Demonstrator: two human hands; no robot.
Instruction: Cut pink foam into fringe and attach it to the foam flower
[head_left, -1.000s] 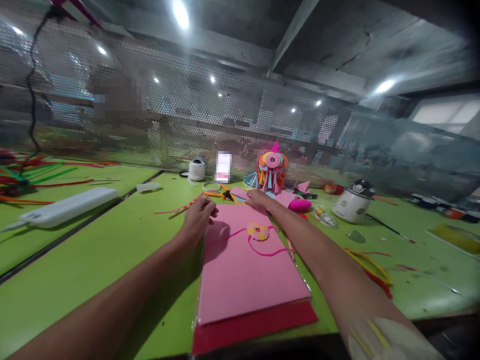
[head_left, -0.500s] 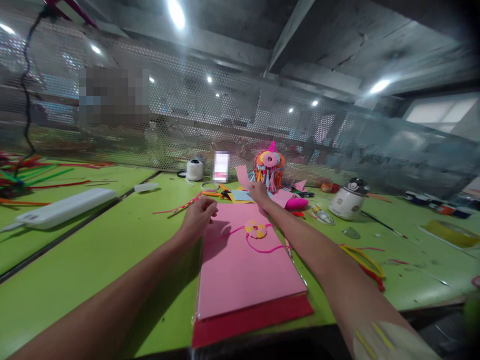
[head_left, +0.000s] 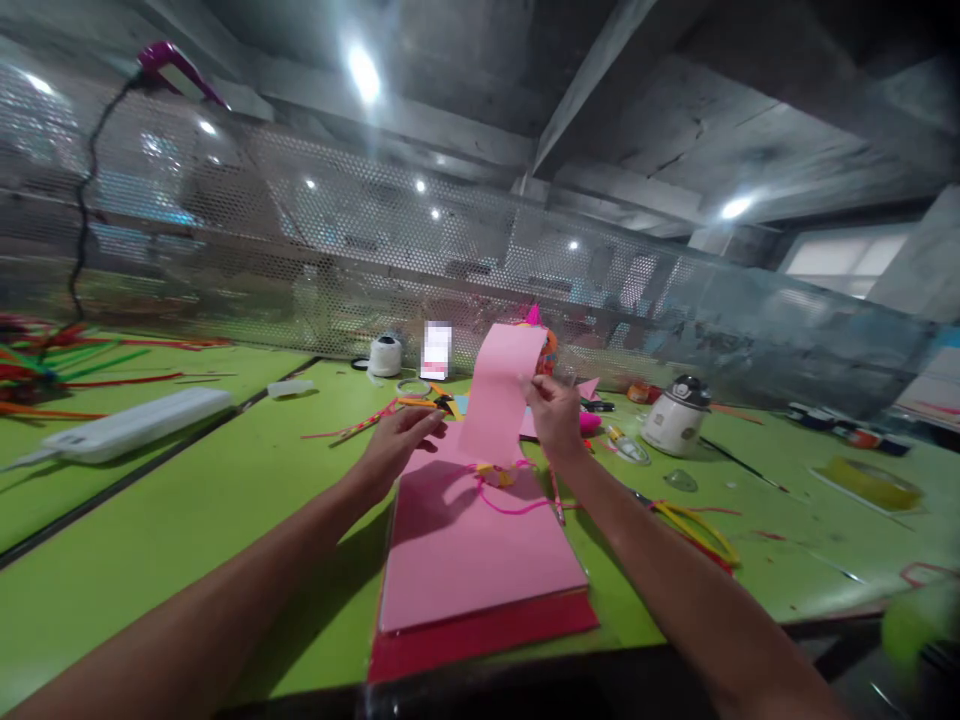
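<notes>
Between the fingertips of my right hand (head_left: pixel 556 418) is the right edge of a pink paper strip (head_left: pixel 501 385), which stands upright and curls over at the top. My left hand (head_left: pixel 405 440) holds nothing, its fingers loosely apart just left of the strip. Beneath both lies a stack of pink paper (head_left: pixel 472 570) with a red sheet (head_left: pixel 480 640) showing at its near end. On the stack rests a yellow and pink paper rosette (head_left: pixel 496 475) with a pink cord (head_left: pixel 517 511), partly covered by the strip. A fringed paper lantern (head_left: pixel 550 350) is mostly hidden behind the strip.
A white power strip (head_left: pixel 142 424) and colourful strips (head_left: pixel 45 365) lie on the left. At the back stand a thread spool (head_left: pixel 385 357) and a phone (head_left: pixel 436 352). On the right are a white jar (head_left: pixel 676 418), yellow-handled scissors (head_left: pixel 697 533) and a tape roll (head_left: pixel 870 482).
My right hand has brought the pink strip nearer and upright, so more of it shows and it covers the lantern. My left hand stays near the stack's left side.
</notes>
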